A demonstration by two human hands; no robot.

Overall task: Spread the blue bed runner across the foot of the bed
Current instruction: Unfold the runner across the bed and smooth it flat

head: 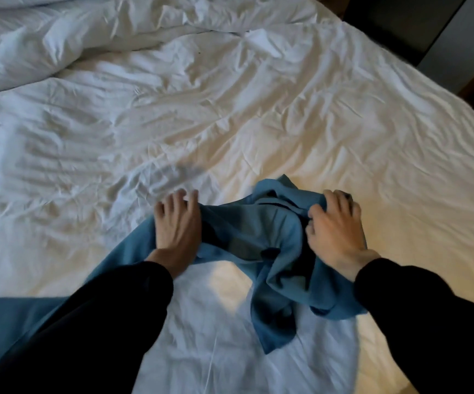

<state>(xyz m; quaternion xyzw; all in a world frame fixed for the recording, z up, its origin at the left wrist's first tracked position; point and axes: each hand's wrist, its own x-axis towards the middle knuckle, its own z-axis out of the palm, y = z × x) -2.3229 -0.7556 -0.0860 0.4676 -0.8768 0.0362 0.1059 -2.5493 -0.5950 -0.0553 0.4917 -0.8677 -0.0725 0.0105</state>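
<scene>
The blue bed runner (pixel 261 237) lies bunched and twisted on the white bed (pixel 230 109), near the front middle. One stretch of it runs flat toward the lower left under my left sleeve. My left hand (pixel 177 223) rests on the runner's left part, fingers spread and pressing down on the cloth. My right hand (pixel 335 226) is closed on a raised fold at the runner's right side. A loose tail of the runner hangs toward me below my right hand.
A crumpled white duvet (pixel 59 32) is heaped at the far left of the bed. The bed's right edge (pixel 434 89) runs diagonally, with dark floor and a grey piece of furniture (pixel 463 44) beyond it at the upper right.
</scene>
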